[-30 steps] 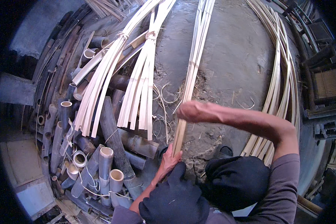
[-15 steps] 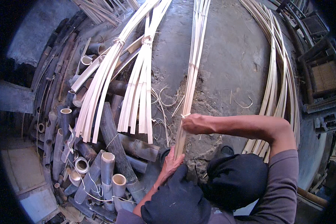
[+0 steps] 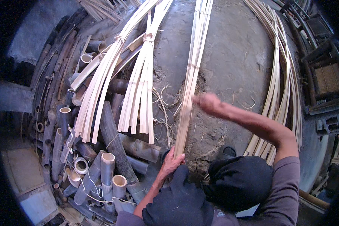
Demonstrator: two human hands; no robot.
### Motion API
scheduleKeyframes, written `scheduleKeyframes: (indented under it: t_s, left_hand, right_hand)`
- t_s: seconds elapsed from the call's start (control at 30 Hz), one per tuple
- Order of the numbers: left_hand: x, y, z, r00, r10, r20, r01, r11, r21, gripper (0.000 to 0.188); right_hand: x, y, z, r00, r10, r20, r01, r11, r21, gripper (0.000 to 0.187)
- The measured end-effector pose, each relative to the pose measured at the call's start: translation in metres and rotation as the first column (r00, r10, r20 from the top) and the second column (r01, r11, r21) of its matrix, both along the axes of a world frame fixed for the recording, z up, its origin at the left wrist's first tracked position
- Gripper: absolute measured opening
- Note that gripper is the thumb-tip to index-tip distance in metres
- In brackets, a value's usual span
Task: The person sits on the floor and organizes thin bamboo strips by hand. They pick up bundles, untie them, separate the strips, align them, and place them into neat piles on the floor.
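A long bundle of pale bamboo strips runs from the far edge of the view down to my knees. My left hand is wrapped round its near end, low between my dark-clad knees. Just right of the strips, further up the bundle, is my right hand, smeared by motion. Its fingertips lie close to the bundle's right edge. Whether they pinch a thin tie there I cannot make out.
Two tied bundles of strips rest across a heap of cut bamboo tubes on the left. Loose long strips lie curved on the right, beside dark wooden furniture. Thin shavings litter the earthen floor.
My right hand has moved up and to the right, off the spot where a pale tie showed on the bundle. My left hand keeps its grip on the near end.
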State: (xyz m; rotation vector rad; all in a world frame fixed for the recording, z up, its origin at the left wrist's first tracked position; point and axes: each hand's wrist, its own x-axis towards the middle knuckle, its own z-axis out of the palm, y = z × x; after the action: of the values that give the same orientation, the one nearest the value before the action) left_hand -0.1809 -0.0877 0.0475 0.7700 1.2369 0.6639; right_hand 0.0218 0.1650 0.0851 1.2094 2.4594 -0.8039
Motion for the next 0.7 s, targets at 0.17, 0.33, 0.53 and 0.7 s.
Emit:
scheduleKeyframes:
  t_s: [0.17, 0.33, 0.53, 0.7]
  left_hand:
    - [-0.012, 0.002, -0.005, 0.99, 0.028, 0.139, -0.011, 0.992, -0.125, 0.043]
    - [-0.01, 0.001, -0.012, 0.983, 0.033, 0.181, -0.012, 0.993, -0.116, 0.045]
    - [-0.009, 0.004, -0.005, 0.986, 0.031, 0.164, -0.012, 0.993, -0.118, 0.046]
    - [-0.006, 0.008, 0.001, 0.991, 0.02, 0.131, -0.004, 0.993, -0.116, 0.044]
  right_hand:
    - [0.002, 0.031, 0.028, 0.833, -0.057, -0.551, 0.33, 0.849, 0.412, 0.04]
    - [0.012, -0.03, -0.009, 0.835, -0.229, -0.5, 0.372, 0.905, 0.208, 0.038]
    - [-0.03, -0.064, -0.036, 0.794, -0.276, -0.541, 0.415, 0.897, 0.153, 0.028]
    - [-0.017, -0.048, -0.071, 0.758, -0.257, -0.599, 0.482, 0.84, 0.25, 0.022]
